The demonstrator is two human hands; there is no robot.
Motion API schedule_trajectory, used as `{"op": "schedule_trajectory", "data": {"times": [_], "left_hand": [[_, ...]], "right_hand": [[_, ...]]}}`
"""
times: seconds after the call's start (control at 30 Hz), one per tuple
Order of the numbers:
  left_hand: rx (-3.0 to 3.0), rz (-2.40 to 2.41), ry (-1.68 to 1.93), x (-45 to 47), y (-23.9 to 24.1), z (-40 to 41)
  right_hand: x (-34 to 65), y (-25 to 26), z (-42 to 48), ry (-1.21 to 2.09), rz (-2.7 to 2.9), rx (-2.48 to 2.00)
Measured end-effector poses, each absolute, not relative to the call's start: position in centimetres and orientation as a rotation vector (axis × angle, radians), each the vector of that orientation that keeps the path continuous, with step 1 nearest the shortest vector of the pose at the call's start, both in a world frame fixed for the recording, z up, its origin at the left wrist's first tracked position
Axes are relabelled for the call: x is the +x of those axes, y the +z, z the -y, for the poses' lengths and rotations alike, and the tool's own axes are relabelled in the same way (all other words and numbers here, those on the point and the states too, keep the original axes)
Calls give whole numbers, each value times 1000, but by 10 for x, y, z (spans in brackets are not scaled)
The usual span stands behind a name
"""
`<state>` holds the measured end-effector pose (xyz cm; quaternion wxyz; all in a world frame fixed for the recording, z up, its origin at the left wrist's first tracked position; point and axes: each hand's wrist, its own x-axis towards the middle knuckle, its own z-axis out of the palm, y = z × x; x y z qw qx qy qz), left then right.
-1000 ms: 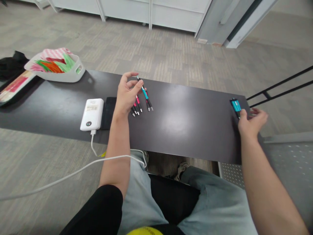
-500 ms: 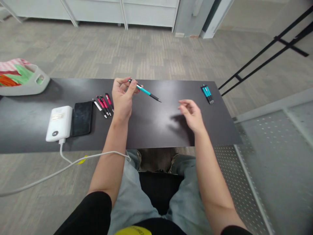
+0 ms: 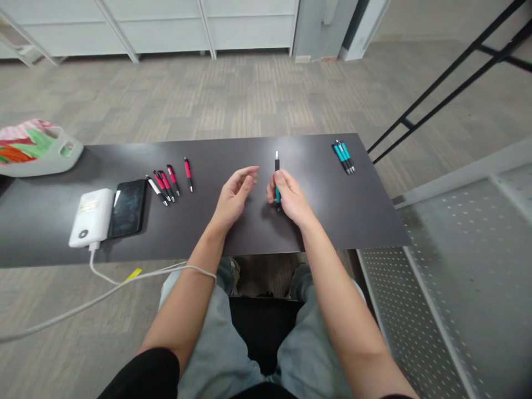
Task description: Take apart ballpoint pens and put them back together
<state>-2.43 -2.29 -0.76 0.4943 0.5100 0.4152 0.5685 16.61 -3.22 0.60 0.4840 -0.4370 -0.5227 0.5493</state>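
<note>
The dark bench (image 3: 208, 233) carries red pens (image 3: 166, 184) at left and teal pens (image 3: 343, 157) at right. Over its middle, the right hand (image 3: 291, 200) closes its grip around a teal pen (image 3: 276, 176) held upright; the left hand (image 3: 233, 198) hovers beside it, fingers loose and empty. The pen looks light, stiff and smooth, best pinched mid-barrel.

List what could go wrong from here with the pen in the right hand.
The right hand pinches the teal pen upright by its lower part only, so it could tip or slip out. The left hand is open beside it and holds nothing, so it gives no support. The teal pens lie close to the table's far right edge; a knock might roll them off.
</note>
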Motion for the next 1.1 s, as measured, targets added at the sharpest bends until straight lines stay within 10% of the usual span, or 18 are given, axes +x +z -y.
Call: {"op": "schedule_trajectory", "data": {"times": [0.37,0.7,1.1], "left_hand": [[1055,-843,1318,-10,-4,21],[990,-879,1497,18,-4,25],[998,-925,1522,7,-1,19]], "right_hand": [[139,19,61,1859,1036,-921],[163,3,47,1009,1552,-1120],[171,-4,46,950,1600,-1136]]}}
